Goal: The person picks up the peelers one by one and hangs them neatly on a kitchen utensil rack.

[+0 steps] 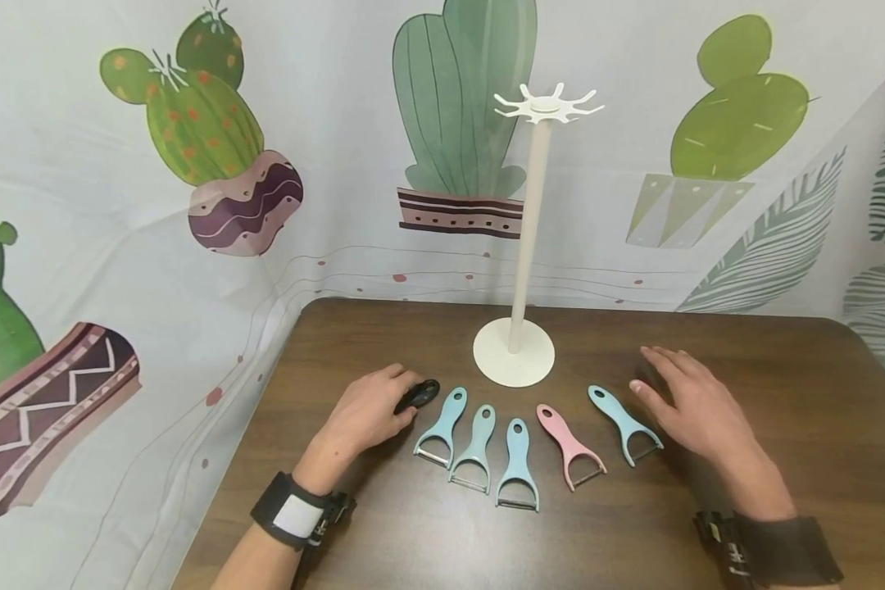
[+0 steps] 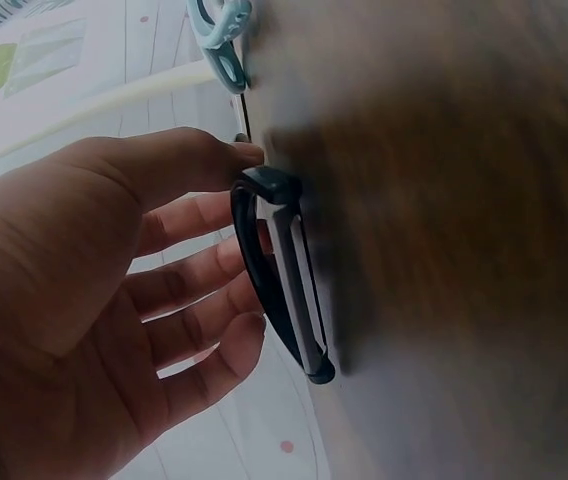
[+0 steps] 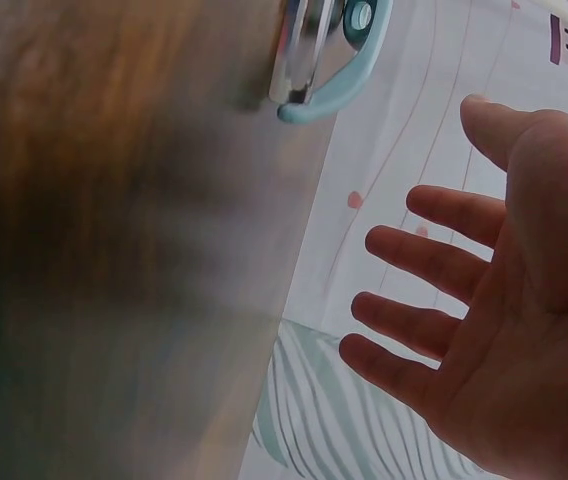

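At the left end of a row of peelers, my left hand (image 1: 369,410) holds a black peeler (image 1: 419,394) between thumb and fingers. The left wrist view shows its metal blade (image 2: 297,280) facing the table, the thumb at one end of the frame. Straight, spread fingers mark my right hand (image 1: 696,406), which holds nothing just right of a blue peeler (image 1: 619,414). Between the hands lie another blue peeler (image 1: 448,414), a green peeler (image 1: 479,438), a third blue peeler (image 1: 517,455) and a pink peeler (image 1: 560,430).
Behind the peelers a cream stand rises from a round base (image 1: 497,356), its tall pole (image 1: 531,238) topped by a ring of hooks (image 1: 546,105). The brown wooden table (image 1: 605,541) ends at a cactus-printed cloth (image 1: 339,205).
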Demonstrator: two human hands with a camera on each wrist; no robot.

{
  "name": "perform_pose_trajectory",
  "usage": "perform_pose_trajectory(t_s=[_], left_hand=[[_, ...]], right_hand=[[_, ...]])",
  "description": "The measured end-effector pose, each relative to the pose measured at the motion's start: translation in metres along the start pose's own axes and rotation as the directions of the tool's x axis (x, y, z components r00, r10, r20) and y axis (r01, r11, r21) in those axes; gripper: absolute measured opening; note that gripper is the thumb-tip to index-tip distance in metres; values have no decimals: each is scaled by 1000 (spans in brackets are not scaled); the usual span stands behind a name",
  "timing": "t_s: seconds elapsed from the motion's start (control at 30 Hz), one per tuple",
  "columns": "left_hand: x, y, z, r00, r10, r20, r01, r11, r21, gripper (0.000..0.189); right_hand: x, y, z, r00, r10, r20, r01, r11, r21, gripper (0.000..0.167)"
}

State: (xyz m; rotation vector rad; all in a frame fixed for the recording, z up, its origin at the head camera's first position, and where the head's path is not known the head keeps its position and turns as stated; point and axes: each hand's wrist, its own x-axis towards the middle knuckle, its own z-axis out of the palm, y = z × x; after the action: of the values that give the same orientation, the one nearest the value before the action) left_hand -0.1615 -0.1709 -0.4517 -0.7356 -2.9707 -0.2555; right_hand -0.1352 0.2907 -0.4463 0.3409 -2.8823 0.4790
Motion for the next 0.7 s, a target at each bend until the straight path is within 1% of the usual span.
perform_pose_trajectory(t_s=[0.2, 0.43, 0.7], left_hand=[[1, 0, 0, 1000, -4, -6, 4, 1000, -5, 40], [4, 0, -5, 1000, -16, -19, 16, 1000, -23, 41], [5, -3, -10, 999, -30, -30, 28, 998, -55, 42]], right_hand=[[1, -3, 3, 1000, -5, 10, 5, 1000, 10, 60], [3, -11, 3, 1000, -7, 17, 6, 1000, 28, 59], [4, -15, 6, 1000, -20, 6, 19, 998, 54, 58]])
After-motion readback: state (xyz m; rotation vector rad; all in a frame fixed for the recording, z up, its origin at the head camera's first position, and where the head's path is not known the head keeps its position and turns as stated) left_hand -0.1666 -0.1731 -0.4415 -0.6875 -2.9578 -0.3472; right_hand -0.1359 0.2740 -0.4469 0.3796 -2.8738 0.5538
